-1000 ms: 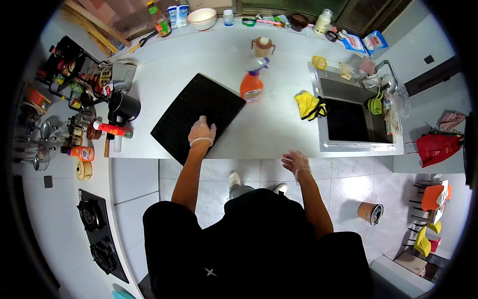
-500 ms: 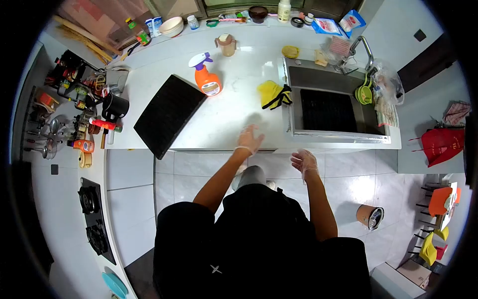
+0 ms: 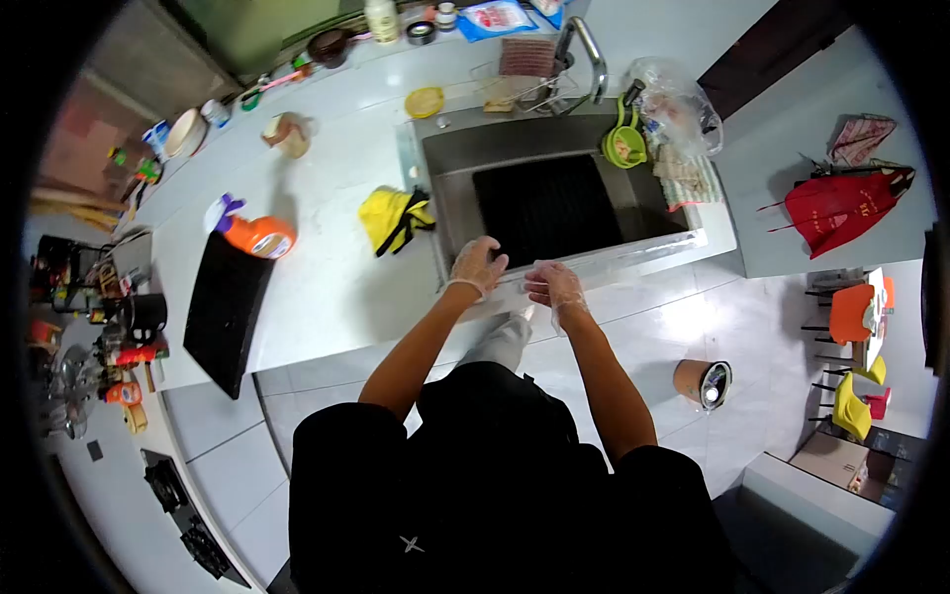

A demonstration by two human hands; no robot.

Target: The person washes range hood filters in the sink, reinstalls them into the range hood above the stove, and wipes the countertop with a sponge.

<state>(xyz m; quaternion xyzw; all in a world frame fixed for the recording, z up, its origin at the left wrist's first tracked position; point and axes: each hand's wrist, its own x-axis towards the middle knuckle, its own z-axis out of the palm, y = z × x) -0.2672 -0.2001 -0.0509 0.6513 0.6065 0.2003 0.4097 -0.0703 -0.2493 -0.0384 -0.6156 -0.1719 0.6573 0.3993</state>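
My left hand, in a clear plastic glove, hovers at the front left rim of the steel sink. Its fingers are apart and hold nothing. Beside it, my gloved right hand is in front of the sink's front edge, fingers loosely parted with nothing in them. Inside the sink lies a flat black ribbed panel, nearest to both hands. Left of the sink, yellow-and-black gloves rest on the counter. Farther left are an orange spray bottle with a purple-and-white head and another black panel.
A curved faucet rises behind the sink. Green ladle-like scoops and a clear plastic bag are at its right. A brown jug stands on the counter. A bin stands on the floor.
My view and body have shifted right toward the sink. Both hands have moved from the counter's front to the sink's front edge and come closer together.
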